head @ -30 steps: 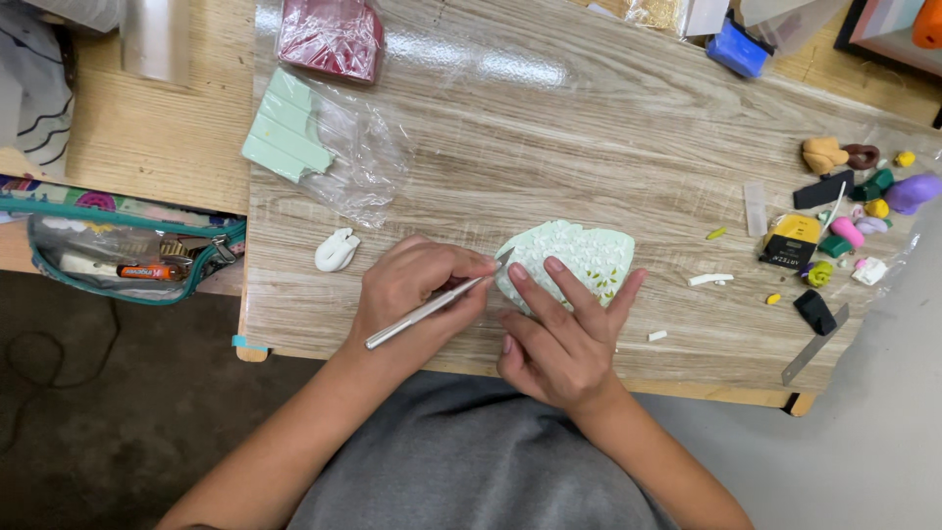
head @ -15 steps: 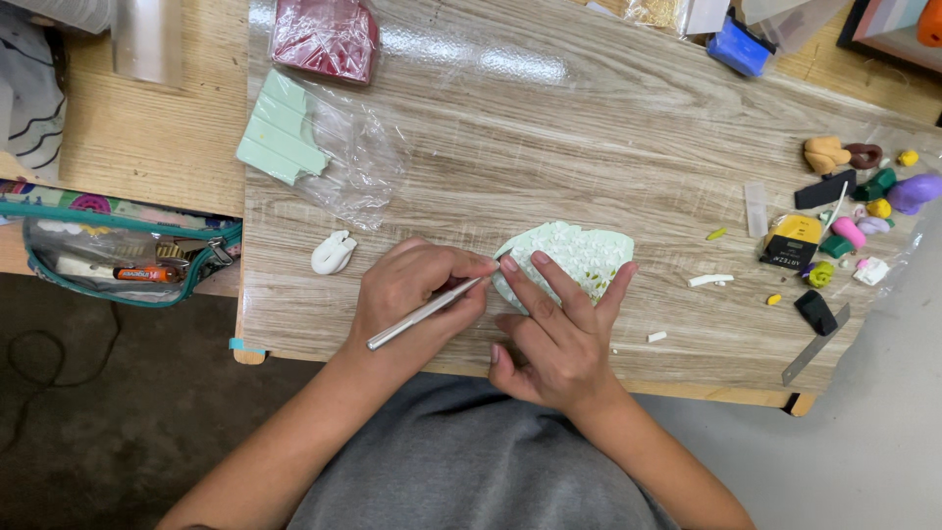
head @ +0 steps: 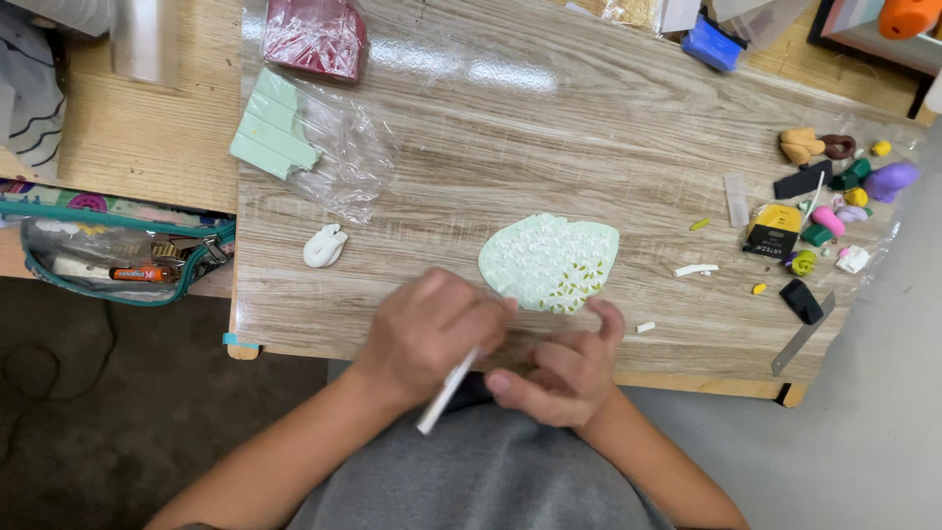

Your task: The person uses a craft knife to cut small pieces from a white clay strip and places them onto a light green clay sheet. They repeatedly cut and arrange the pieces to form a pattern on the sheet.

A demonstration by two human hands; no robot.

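- Lying flat on the wood-grain table (head: 549,128), the pale green clay slab (head: 549,261) is the landmark here: a rounded, leaf-like sheet, its surface pressed with small raised flecks and a few darker green specks along its near edge.
- Its long axis runs roughly side to side; it sits just beyond both hands, toward the far side of the table.
- The right hand (head: 564,368) is the nearer one, one fingertip touching or almost touching the slab's near edge; the fingers are loosely curled and hold nothing that I can make out.
- The left hand (head: 432,329) is closed around a thin white stick tool (head: 449,391), which slants back toward the person; this hand lies just left of the slab's near corner.
- Left of the slab rests a small white clay lump (head: 325,245).
- Farther left and beyond, stepped mint clay blocks (head: 273,126) lie on crinkled clear plastic.
- Well to the slab's right, coloured clay scraps (head: 834,206) cluster, small and smooth.
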